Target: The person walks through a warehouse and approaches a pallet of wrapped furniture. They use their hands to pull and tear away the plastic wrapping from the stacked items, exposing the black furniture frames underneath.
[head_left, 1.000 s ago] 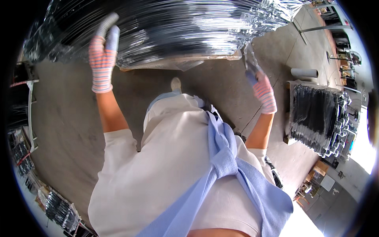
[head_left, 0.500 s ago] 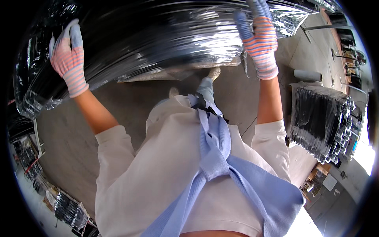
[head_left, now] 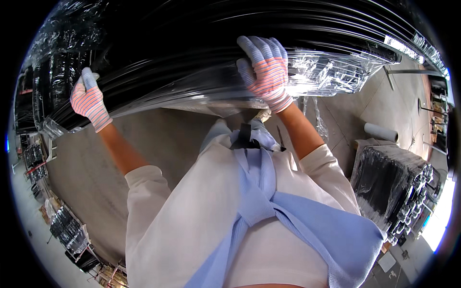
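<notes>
A long dark load wrapped in clear plastic film (head_left: 182, 93) stretches across the top of the view, the film pulled into shiny creases. At its left end, my left hand (head_left: 90, 100), in a striped knit glove, has its fingers curled on the film's near edge. My right hand (head_left: 267, 72), gloved alike, rests on the film right of the middle. Its fingers point away from me and its thumb stands apart, so it is open. Below the right hand, a loose strip of film (head_left: 314, 117) hangs down.
On the right stand a film-wrapped stack of dark pieces (head_left: 389, 180) and a pale roll (head_left: 381, 132) on the floor. A metal bar (head_left: 413, 72) sticks out at the upper right. More racks with dark pieces (head_left: 69, 230) line the lower left.
My right hand has moved left and nearer, down onto the film. The left hand has come slightly nearer, its fingers more curled. The film's near edge is now drawn out between the hands.
</notes>
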Motion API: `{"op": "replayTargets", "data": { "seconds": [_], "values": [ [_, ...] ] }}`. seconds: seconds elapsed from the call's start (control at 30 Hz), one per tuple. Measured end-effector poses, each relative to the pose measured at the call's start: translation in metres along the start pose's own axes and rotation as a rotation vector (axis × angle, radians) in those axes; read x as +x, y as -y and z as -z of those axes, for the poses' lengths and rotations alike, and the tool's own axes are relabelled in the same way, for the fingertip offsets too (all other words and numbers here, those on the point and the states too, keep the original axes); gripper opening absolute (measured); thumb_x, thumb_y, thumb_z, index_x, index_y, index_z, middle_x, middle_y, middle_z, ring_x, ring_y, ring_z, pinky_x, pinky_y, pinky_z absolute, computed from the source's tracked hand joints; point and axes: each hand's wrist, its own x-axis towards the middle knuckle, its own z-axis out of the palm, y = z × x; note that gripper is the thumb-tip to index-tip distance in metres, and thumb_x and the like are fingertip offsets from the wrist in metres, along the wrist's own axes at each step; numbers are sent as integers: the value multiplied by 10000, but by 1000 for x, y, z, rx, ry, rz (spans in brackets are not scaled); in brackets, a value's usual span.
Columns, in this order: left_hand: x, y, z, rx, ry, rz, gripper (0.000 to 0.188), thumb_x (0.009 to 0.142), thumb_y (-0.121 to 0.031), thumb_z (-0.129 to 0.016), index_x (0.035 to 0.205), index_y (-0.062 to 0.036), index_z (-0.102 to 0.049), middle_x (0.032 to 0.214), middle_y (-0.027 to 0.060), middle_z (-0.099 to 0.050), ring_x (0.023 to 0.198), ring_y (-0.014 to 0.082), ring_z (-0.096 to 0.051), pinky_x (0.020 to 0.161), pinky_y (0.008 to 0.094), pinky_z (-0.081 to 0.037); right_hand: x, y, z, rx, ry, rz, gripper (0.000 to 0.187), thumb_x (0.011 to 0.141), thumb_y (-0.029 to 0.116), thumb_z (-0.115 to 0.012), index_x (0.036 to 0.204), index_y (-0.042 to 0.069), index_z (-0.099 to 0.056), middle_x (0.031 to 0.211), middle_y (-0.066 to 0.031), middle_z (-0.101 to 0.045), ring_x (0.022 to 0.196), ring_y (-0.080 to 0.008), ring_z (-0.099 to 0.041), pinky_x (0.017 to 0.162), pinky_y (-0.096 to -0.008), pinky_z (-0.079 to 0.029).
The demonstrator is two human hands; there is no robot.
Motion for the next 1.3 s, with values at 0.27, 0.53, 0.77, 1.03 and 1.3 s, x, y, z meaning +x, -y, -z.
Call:
{"op": "replayTargets", "data": {
  "seconds": [0.27,0.53,0.77,1.03,1.3],
  "values": [
    [2,-33,4,345,397,-120,573,802,-646,-351,962,-182,-646,887,90,-645,838,309,-590,757,372,-456,12,-4,5,33,151,-246,338,793,365,-543,1004,114,-622,948,-127,-594,904,-335,-537,868,-419,-370],
    [-11,-53,8,536,394,-283,581,816,-643,-298,1014,-207,-627,923,119,-636,919,325,-578,787,411,-467,17,6,-16,-377,-48,-295,314,830,368,-485,741,106,-633,786,-86,-606,848,-300,-551,818,-425,-390],
    [-21,-46,1,229,65,-651,371,841,-405,-488,669,-96,-599,674,136,-604,639,326,-577,587,417,-469,14,15,-16,-454,-49,-437,312,825,362,-485,809,89,-636,870,-116,-618,906,-306,-548,879,-411,-357],
    [-12,-24,-2,39,-58,-801,338,840,-306,-522,602,-72,-575,617,101,-586,584,284,-564,581,381,-449,18,15,-8,-306,-34,-395,299,821,313,-502,656,82,-596,736,-72,-594,803,-267,-553,821,-389,-384],
    [-14,-28,8,101,-108,-700,361,807,-306,-554,524,-83,-531,543,95,-551,529,273,-546,527,366,-435,35,16,-8,-238,187,-529,360,848,351,-464,665,80,-613,775,-96,-616,817,-295,-557,820,-398,-382]
  ]
}}
